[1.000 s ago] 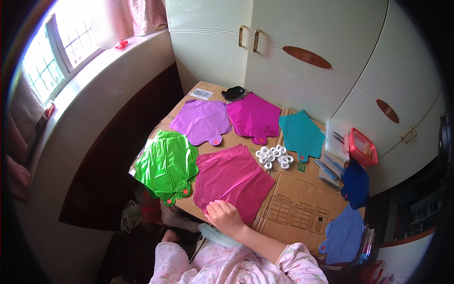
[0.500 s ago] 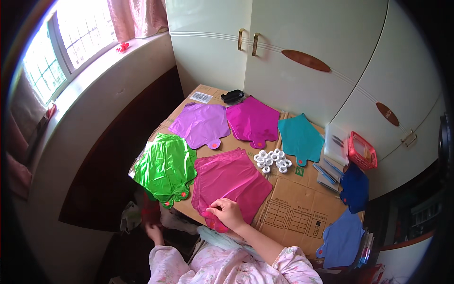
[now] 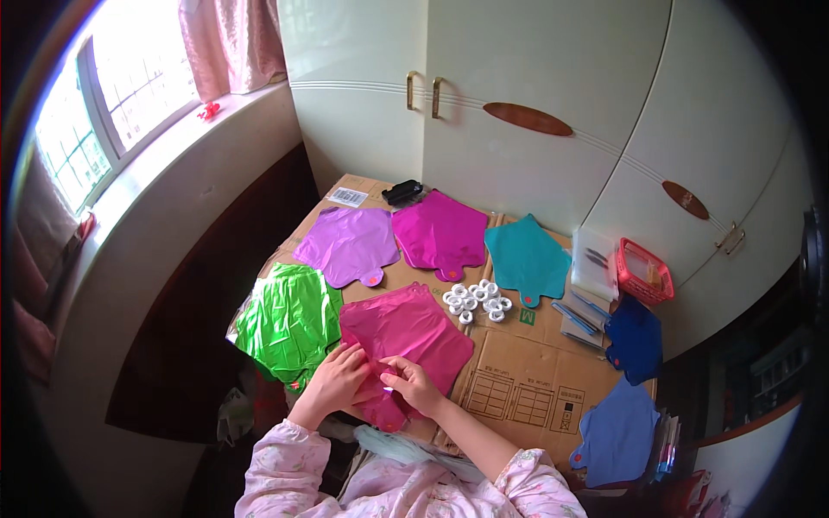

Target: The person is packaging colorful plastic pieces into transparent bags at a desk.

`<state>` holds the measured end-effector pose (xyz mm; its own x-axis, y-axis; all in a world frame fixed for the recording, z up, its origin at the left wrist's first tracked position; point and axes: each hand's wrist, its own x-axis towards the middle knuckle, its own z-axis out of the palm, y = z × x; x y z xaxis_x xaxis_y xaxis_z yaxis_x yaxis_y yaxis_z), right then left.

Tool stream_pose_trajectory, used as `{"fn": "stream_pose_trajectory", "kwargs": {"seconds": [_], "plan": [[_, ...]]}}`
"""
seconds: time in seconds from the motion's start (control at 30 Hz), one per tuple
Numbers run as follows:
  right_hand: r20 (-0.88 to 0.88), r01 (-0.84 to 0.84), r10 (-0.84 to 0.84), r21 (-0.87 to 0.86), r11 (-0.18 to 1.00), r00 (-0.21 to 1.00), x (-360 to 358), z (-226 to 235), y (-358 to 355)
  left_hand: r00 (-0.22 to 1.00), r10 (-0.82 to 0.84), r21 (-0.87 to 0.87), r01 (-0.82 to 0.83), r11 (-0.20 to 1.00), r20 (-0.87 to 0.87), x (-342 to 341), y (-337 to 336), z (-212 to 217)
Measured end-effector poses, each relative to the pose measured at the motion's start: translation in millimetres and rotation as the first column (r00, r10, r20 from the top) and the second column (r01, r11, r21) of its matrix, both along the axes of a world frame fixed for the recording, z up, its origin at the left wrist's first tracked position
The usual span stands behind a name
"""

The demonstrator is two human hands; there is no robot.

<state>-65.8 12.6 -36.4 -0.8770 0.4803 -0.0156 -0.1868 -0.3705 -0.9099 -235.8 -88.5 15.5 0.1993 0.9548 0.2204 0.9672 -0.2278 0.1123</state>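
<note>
Both my hands meet over the near left part of a stack of flat pink foil balloons. Glossy pink foil shows between my fingers, lifted and creased. My left hand is closed on that foil, with its fingers bent over it. Just to its right, my right hand pinches the same foil between thumb and fingers. A rounded pink tab hangs below the hands by the near edge of the cardboard. My fingertips partly hide what they hold, so I cannot tell whether it is one sheet or more.
Flat foil balloons in green, lilac, magenta, teal, dark blue and light blue lie round the cardboard. White rings sit mid-table. A red basket stands far right.
My left hand has come up from beside the table's left edge to the pink foil. My right hand still pinches there, and the foil is now lifted between both hands. The view has shifted slightly.
</note>
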Motion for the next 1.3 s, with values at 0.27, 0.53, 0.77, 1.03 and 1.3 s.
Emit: {"fn": "stream_pose_trajectory", "kwargs": {"seconds": [0.27,0.53,0.77,1.03,1.3], "plan": [[-0.218,0.245,-0.381,-0.47,0.848,0.899,55.7,53.6,62.0,0.987,0.136,-0.121,-0.146,0.982,-0.082,5.9,10.3,-10.5],[-0.531,0.609,-0.618,-0.221,0.762,0.58,184.6,178.8,99.2,0.987,0.141,-0.142,-0.151,0.978,-0.081,10.7,13.4,-0.9],[-0.214,0.21,-0.028,0.913,0.35,0.976,214.1,203.0,29.8,0.978,0.186,-0.174,-0.2,0.964,-0.09,8.9,10.7,-3.5],[0.284,-0.304,-0.405,0.952,0.015,0.869,199.8,48.2,-8.9,0.981,-0.038,0.058,0.028,0.998,0.188,80.0,55.0,62.5],[0.112,-0.062,-0.64,0.993,0.101,0.76,250.1,48.7,-16.2,0.806,-0.591,-0.041,0.592,0.805,0.036,182.7,99.5,18.5]]}}
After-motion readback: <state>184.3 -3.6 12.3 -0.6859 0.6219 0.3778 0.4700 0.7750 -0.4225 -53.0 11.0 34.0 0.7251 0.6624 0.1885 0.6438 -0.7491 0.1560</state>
